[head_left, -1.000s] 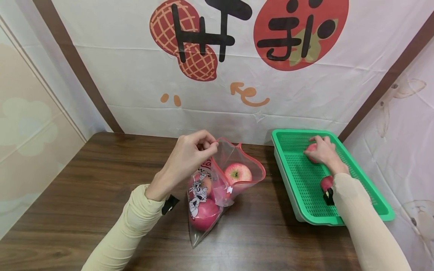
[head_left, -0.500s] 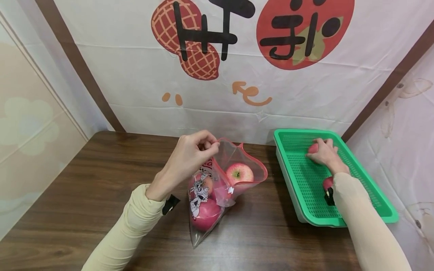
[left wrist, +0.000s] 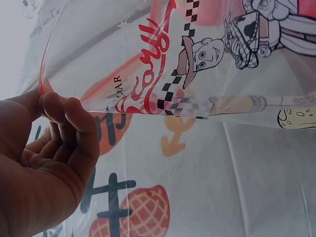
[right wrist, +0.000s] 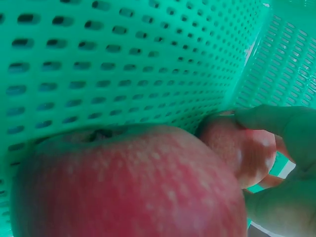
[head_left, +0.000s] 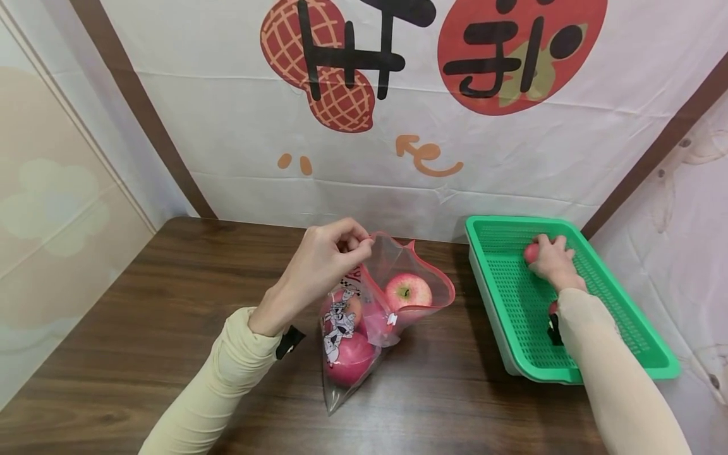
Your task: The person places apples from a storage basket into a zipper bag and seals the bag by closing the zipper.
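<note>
My left hand (head_left: 332, 253) pinches the red-edged rim of a clear zip bag (head_left: 392, 338) between thumb and fingers, and the bag's mouth gapes. Several apples are in the bag: a red and yellow one (head_left: 408, 291) at the mouth and a deep red one (head_left: 349, 360) at the bottom. Inside the green basket, my right hand (head_left: 554, 262) has thumb and fingers around an apple (right wrist: 237, 148) near the far wall. Another apple (right wrist: 128, 187) sits close to the right wrist camera, mostly covered by the sleeve in the head view.
The green slotted basket (head_left: 500, 316) stands at the right of the brown wooden table (head_left: 170, 328), inside a pale outer tray. A printed white cloth (head_left: 239, 139) hangs right behind the table. Black wrist mounts (head_left: 289, 342) stick out from the sleeves.
The head view has turned slightly left. On the apple, my right hand has shifted toward its right side, leaving more of its left side showing. The left hand keeps its pinch on the bag.
</note>
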A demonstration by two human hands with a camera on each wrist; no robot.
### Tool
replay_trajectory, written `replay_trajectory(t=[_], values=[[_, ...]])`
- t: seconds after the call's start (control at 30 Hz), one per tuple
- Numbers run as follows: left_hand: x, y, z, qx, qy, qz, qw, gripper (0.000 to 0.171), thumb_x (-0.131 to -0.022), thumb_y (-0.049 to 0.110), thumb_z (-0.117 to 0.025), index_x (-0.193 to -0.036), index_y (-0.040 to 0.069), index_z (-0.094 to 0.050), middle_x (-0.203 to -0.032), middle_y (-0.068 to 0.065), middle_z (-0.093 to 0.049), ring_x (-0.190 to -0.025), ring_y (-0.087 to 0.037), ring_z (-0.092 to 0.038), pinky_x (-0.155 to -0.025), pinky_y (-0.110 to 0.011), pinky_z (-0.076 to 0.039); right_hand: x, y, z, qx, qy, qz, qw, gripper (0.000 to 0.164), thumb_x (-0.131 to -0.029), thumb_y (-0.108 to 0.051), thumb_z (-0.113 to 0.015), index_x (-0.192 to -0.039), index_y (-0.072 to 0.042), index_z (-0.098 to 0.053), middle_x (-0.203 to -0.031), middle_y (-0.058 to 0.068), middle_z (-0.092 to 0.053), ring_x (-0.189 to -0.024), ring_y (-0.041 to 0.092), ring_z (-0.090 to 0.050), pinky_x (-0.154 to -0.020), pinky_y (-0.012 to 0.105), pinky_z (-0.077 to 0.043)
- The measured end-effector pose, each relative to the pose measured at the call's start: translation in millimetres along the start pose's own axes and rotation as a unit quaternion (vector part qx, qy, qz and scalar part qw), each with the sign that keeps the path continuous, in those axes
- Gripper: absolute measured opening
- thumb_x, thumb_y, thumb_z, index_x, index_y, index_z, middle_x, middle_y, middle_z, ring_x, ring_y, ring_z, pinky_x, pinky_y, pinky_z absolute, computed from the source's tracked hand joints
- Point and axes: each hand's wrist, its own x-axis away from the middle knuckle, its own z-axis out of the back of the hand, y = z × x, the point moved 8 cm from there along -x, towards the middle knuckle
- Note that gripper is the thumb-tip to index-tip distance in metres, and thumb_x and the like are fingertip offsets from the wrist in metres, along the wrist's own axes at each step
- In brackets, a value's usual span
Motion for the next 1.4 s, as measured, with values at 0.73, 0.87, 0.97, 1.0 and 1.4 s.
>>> replay_trajectory(t=[0.73, 0.87, 0.97, 1.0, 1.4], values=[[0.1, 4.6, -0.1, -0.011, 0.000, -0.004, 0.9999, 0.008, -0.085, 0.008, -0.065, -0.080, 0.015, -0.068, -0.065, 0.006, -0.057, -0.057, -0.007, -0.049, -0.053, -0.020, -0.039, 8.7, 9.9, 8.3, -0.006, 0.016, 0.006, 1.000, 0.070, -0.088, -0.020, -0.065, -0.143, 0.004, -0.029, -0.133, 0.045, -0.020, -0.111, 0.062, -0.030, -0.075, 0.069, -0.041], [1.3, 3.0, 1.2, -0.009, 0.003, -0.001, 1.0000, 0.008, -0.084, 0.008, -0.065, -0.080, 0.015, -0.068, -0.064, 0.006, -0.057, -0.056, -0.007, -0.049, -0.052, -0.021, -0.039, 9.2, 7.9, 11.1, -0.006, 0.020, 0.012, 1.000, 0.071, -0.087, -0.020, -0.066, -0.144, 0.003, -0.029, -0.132, 0.044, -0.021, -0.108, 0.058, -0.031, -0.074, 0.067, -0.042], [1.7, 2.0, 1.8, -0.006, 0.004, 0.002, 1.0000, 0.008, -0.085, 0.009, -0.065, -0.080, 0.015, -0.068, -0.064, 0.006, -0.057, -0.056, -0.008, -0.049, -0.053, -0.021, -0.040, 9.6, 7.1, 13.0, -0.007, 0.023, 0.011, 1.000, 0.072, -0.087, -0.021, -0.067, -0.144, 0.002, -0.029, -0.132, 0.043, -0.021, -0.107, 0.057, -0.032, -0.074, 0.066, -0.042], [1.6, 1.7, 1.7, -0.004, 0.004, 0.004, 1.0000, 0.008, -0.085, 0.009, -0.065, -0.080, 0.015, -0.068, -0.064, 0.006, -0.057, -0.057, -0.008, -0.049, -0.053, -0.021, -0.040, 10.1, 7.6, 13.5, -0.007, 0.023, 0.010, 1.000, 0.073, -0.087, -0.021, -0.067, -0.144, 0.002, -0.029, -0.133, 0.043, -0.021, -0.107, 0.057, -0.032, -0.073, 0.066, -0.042], [3.0, 1.5, 0.9, 0.003, 0.001, 0.008, 1.0000, 0.008, -0.084, 0.009, -0.065, -0.080, 0.015, -0.068, -0.065, 0.006, -0.058, -0.057, -0.008, -0.049, -0.053, -0.021, -0.039, 14.2, 1.8, 24.3, -0.015, 0.042, 0.026, 0.999, 0.071, -0.087, -0.024, -0.068, -0.143, 0.001, -0.032, -0.137, 0.043, -0.021, -0.110, 0.057, -0.032, -0.071, 0.062, -0.043]])
